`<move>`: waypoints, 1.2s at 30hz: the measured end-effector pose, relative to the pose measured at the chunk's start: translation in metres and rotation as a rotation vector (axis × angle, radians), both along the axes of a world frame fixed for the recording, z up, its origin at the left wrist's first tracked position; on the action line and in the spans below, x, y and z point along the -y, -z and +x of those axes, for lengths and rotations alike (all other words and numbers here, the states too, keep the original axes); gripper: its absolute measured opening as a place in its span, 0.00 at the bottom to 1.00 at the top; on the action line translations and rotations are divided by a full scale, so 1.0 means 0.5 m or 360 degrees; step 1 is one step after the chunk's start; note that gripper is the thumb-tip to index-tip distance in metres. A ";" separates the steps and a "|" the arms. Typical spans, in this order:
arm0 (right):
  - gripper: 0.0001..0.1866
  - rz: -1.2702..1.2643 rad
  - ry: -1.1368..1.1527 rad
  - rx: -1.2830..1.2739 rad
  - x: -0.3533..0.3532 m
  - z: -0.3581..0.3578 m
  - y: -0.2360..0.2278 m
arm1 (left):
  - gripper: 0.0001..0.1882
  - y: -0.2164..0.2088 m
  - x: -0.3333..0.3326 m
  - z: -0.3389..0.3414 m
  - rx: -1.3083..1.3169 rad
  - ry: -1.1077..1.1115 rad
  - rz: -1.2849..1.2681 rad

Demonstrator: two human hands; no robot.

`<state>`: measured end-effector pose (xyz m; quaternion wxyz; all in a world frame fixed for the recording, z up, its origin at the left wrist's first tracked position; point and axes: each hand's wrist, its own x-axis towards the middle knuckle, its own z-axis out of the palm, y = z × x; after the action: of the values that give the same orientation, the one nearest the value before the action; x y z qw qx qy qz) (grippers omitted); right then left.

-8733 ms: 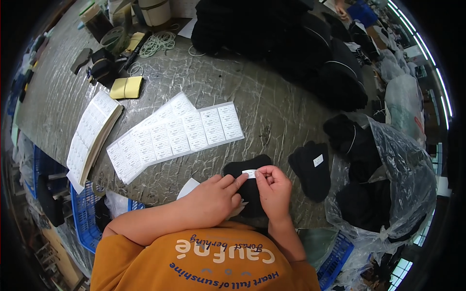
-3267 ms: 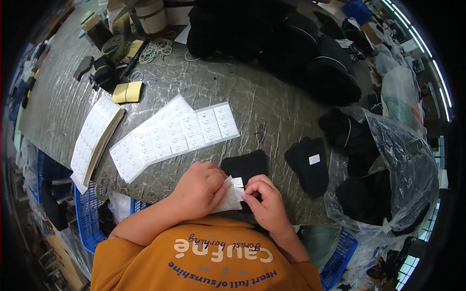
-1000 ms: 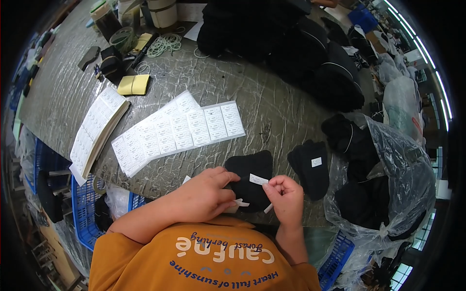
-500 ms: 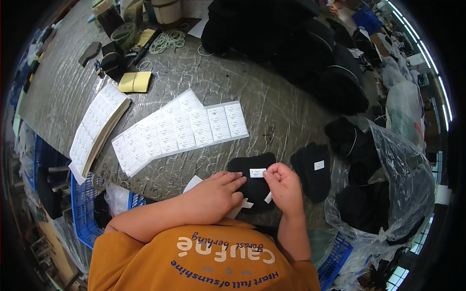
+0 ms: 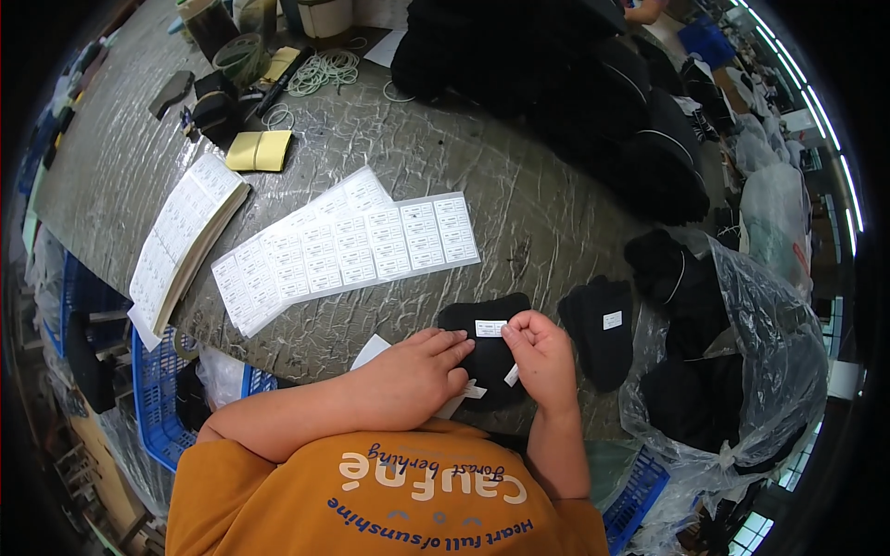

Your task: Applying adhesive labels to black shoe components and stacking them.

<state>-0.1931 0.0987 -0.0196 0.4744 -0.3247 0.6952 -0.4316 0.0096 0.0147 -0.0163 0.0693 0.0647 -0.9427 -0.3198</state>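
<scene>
A folded black knit piece, like a sock (image 5: 505, 371), lies at the table's near edge between my hands. On its upper part is a small white printed label (image 5: 488, 328). My right hand (image 5: 542, 361) pinches that label's right end between thumb and forefinger. Another small white tag (image 5: 512, 374) shows beside this hand. My left hand (image 5: 422, 371) rests palm down, its fingertips on the piece's left side. White label paper (image 5: 369, 351) shows on both sides of the left hand, clasped under the palm and thumb. To the right lies a similar black piece (image 5: 598, 335) bearing a white label.
Label sheets (image 5: 371, 246) overlap on the table, with a thick stack of printed sheets (image 5: 185, 241) at left. Yellow paper (image 5: 260, 151) and looped cord (image 5: 324, 74) lie farther back. Black bundles (image 5: 556, 102) fill the back right; a clear plastic bag (image 5: 769, 334) stands at right.
The whole view has shifted slightly. Both hands hold nearly the same pose, with the right thumb and forefinger still at the label's end.
</scene>
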 end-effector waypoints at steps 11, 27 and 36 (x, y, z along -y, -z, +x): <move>0.07 0.0015 0.0013 -0.0097 0.006 0.001 -0.001 | 0.14 -0.002 -0.003 0.001 0.0032 -0.0011 0.0007; 0.08 0.0009 0.0130 -0.0479 -0.001 0.010 0.027 | 0.12 -0.005 0.005 -0.017 0.0111 0.0007 -0.0087; 0.09 0.0103 0.0129 -0.0689 0.002 0.008 0.041 | 0.12 -0.004 0.005 -0.018 0.0118 -0.0002 -0.0130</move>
<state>-0.1888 0.0976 -0.0403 0.3067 -0.3662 0.8067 -0.3479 0.0007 0.0122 -0.0144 0.0371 0.0742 -0.9569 -0.2783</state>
